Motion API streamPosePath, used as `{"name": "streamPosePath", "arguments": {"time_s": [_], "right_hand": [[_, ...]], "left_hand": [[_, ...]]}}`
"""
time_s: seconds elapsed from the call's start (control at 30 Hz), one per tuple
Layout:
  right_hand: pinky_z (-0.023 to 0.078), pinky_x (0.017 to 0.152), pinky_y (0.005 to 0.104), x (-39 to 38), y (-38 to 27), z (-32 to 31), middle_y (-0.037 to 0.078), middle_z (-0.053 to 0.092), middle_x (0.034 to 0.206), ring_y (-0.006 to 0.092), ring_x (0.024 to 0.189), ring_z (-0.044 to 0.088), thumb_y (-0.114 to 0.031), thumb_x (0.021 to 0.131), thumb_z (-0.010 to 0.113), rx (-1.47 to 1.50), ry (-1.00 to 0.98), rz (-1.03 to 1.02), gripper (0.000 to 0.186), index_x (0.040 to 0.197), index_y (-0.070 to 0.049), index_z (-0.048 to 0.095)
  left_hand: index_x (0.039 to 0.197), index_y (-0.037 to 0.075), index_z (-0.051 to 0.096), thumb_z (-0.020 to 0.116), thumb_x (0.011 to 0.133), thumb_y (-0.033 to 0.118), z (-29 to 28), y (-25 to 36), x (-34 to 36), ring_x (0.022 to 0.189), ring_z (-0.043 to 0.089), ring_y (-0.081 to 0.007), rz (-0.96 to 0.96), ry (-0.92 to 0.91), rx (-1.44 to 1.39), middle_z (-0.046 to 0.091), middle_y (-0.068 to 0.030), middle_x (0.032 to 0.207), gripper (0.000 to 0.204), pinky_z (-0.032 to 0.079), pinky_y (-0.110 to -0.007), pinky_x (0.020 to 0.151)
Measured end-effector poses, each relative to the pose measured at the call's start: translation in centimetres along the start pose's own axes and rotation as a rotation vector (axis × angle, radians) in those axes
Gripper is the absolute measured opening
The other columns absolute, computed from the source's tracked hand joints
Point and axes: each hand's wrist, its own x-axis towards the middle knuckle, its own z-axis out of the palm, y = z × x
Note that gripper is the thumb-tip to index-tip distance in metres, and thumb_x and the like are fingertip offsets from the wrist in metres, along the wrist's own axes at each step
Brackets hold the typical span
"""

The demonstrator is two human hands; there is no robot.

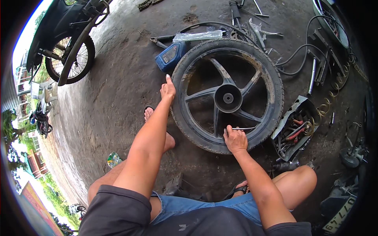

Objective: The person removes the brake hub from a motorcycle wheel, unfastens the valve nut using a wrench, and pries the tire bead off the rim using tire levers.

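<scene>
A spoked motorcycle wheel with its black tyre lies flat on the ground before me. My right hand is closed round a thin, shiny metal tyre lever at the near side of the wheel, with the lever's end reaching toward the inner rim edge. Beside the tyre's left edge is my left hand, one digit stretched forward and the other fingers curled. Whatever may be inside those curled fingers is hidden. A blue plastic bottle stands close beyond that hand, against the tyre.
An open toolbox with pliers and other tools sits right of the wheel. Black hose, a coiled air line and metal tools lie around the far and right sides. A parked motorcycle stands at far left. My sandalled feet flank the near side.
</scene>
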Motion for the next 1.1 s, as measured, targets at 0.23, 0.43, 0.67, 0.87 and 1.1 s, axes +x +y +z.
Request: {"name": "streamPosePath", "arguments": {"time_s": [0.23, 0.43, 0.67, 0.87, 1.1], "right_hand": [[0.055, 0.068, 0.045, 0.5, -0.2, 0.1, 0.009, 0.062, 0.061, 0.0323, 0.069, 0.071, -0.028, 0.091, 0.074, -0.021, 0.066, -0.025, 0.025, 0.087, -0.013, 0.054], [0.054, 0.065, 0.0447, 0.4, -0.2, 0.1, 0.008, 0.062, 0.061, 0.0316, 0.067, 0.069, -0.028, 0.09, 0.075, -0.005, 0.051, -0.013, 0.026, 0.084, -0.013, 0.054], [0.054, 0.069, 0.0455, 0.9, -0.4, 0.0, 0.008, 0.066, 0.071, 0.0317, 0.072, 0.069, -0.029, 0.09, 0.074, 0.001, 0.026, -0.021, 0.025, 0.085, -0.013, 0.056], [0.054, 0.068, 0.0451, 0.5, 0.3, -0.1, 0.008, 0.065, 0.067, 0.0311, 0.067, 0.069, -0.029, 0.091, 0.073, 0.005, 0.059, -0.009, 0.024, 0.085, -0.013, 0.056], [0.054, 0.066, 0.0433, 0.8, -0.3, 0.2, 0.007, 0.065, 0.067, 0.03, 0.066, 0.069, -0.028, 0.089, 0.073, 0.028, 0.076, -0.038, 0.023, 0.084, -0.014, 0.056]], "left_hand": [[0.117, -0.015, 0.069, 0.025, 0.105, 0.067, 0.0, -0.1, 0.0, 0.126, 0.057, -0.0526, 0.071, 0.06, 0.093, 0.064, -0.04, 0.124, 0.093, 0.041, -0.053, 0.111], [0.108, -0.012, 0.073, 0.025, 0.106, 0.063, 0.9, -0.6, 0.3, 0.119, 0.06, -0.0545, 0.097, 0.081, 0.114, 0.066, -0.04, 0.117, 0.089, 0.042, -0.055, 0.108], [0.102, -0.008, 0.076, 0.03, 0.104, 0.059, 2.1, -1.3, 0.6, 0.104, 0.065, -0.0582, 0.083, 0.221, 0.134, 0.07, -0.0369, 0.106, 0.082, 0.049, -0.062, 0.097], [0.11, -0.005, 0.075, 0.032, 0.105, 0.057, 0.5, 0.1, -0.7, 0.115, 0.064, -0.0528, 0.201, 0.093, 0.021, 0.07, -0.0347, 0.114, 0.076, 0.046, -0.055, 0.104], [0.121, -0.012, 0.069, 0.03, 0.103, 0.068, 0.0, 9.8, 4.8, 0.127, 0.058, -0.0528, 0.422, -0.149, 0.201, 0.063, -0.04, 0.125, 0.091, 0.042, -0.05, 0.11]]}}
